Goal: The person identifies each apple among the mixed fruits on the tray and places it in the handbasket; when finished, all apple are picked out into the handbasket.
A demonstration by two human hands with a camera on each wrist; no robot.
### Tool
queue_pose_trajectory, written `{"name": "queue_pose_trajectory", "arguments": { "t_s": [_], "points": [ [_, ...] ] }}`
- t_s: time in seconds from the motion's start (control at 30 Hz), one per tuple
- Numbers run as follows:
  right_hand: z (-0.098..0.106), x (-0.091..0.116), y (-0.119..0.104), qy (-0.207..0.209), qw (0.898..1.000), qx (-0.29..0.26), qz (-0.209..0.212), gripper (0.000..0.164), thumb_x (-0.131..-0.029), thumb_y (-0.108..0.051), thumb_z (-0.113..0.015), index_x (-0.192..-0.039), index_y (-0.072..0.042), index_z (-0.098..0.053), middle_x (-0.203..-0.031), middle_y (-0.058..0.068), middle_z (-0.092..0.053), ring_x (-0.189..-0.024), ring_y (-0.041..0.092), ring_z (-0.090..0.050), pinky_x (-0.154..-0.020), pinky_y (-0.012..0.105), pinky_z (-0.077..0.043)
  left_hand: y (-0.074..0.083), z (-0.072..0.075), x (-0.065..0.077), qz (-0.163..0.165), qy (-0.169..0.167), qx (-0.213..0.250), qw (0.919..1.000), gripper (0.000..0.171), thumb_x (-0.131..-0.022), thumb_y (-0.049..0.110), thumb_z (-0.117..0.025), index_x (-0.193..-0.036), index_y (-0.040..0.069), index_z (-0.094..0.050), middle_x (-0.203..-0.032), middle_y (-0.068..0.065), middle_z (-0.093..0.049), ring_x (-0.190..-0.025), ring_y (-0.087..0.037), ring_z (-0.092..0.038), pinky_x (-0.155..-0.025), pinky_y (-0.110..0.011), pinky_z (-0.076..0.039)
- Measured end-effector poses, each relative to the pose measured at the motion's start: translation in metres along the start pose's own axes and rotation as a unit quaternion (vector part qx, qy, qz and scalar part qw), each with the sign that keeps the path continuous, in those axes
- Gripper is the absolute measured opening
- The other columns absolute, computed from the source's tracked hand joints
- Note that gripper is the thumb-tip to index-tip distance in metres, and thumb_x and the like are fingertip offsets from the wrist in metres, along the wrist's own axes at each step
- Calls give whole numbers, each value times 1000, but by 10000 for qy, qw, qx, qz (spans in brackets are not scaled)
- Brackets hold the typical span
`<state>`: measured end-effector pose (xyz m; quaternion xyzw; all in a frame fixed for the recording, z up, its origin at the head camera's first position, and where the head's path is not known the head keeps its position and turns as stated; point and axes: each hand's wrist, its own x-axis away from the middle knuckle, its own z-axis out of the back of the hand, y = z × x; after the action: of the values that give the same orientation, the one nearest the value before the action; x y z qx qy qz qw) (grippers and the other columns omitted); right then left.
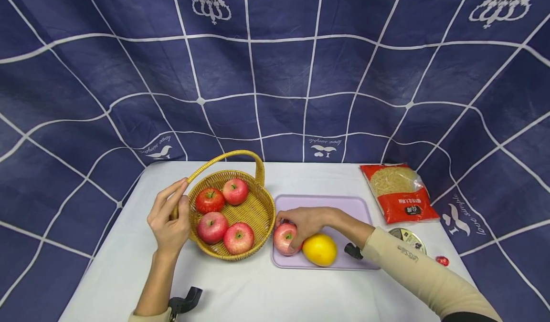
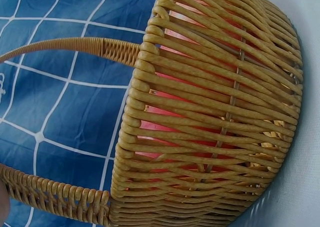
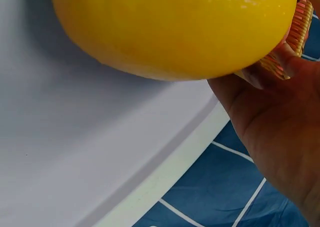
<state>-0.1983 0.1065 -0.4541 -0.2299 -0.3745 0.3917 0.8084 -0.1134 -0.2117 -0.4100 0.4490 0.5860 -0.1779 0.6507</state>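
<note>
My left hand [image 1: 171, 214] grips the handle of a yellow wicker basket [image 1: 259, 217] at its left side, fingers and thumb around the handle. Several red apples [image 1: 212, 227] lie inside the basket; their red shows through the weave in the left wrist view. At the left end of a lilac tray [image 1: 352, 205], my right hand [image 1: 306, 221] holds another apple [image 1: 284, 239], thumb in front and fingers behind it. A yellow fruit [image 1: 320, 250], smooth and oval, lies on the tray beside that apple and fills the top of the right wrist view.
At the back right lies a red bag of noodles [image 1: 397, 193]. A round tin [image 1: 408, 238] stands partly behind the right sleeve, with a small red wrapped item [image 1: 442, 261] beyond it. A blue checked cloth [image 1: 275, 69] hangs behind the white table [image 1: 240, 288].
</note>
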Motion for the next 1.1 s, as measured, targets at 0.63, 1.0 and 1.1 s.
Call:
{"name": "queue_pose_trajectory", "arguments": {
  "t_s": [0.63,1.0,1.1],
  "points": [
    [-9,4,-1,131,9989,435,83,60,-73,-36,-85,-124,-36,-55,-109,-20,-61,-95,4,-59,-86,24,-50,-3,2,2,-22,20,63,10000,20,-93,2,-64,-102,-14,-73,-103,-30,-70,-102,-23,-71,-90,-18,-55],
    [-6,9,3,170,9991,376,88,61,-74,-39,-82,-128,-42,-53,-111,-20,-62,-96,5,-60,-86,26,-51,1,0,0,-49,-1,30,10000,21,-94,3,-64,-102,-14,-73,-103,-29,-70,-103,-23,-71,-91,-19,-55],
    [-5,11,3,246,9992,284,118,61,-74,-39,-83,-127,-42,-53,-112,-20,-63,-96,6,-60,-87,27,-51,1,1,0,-45,8,29,10000,21,-94,3,-64,-102,-14,-73,-102,-30,-70,-102,-23,-71,-90,-19,-55]
  ]
}}
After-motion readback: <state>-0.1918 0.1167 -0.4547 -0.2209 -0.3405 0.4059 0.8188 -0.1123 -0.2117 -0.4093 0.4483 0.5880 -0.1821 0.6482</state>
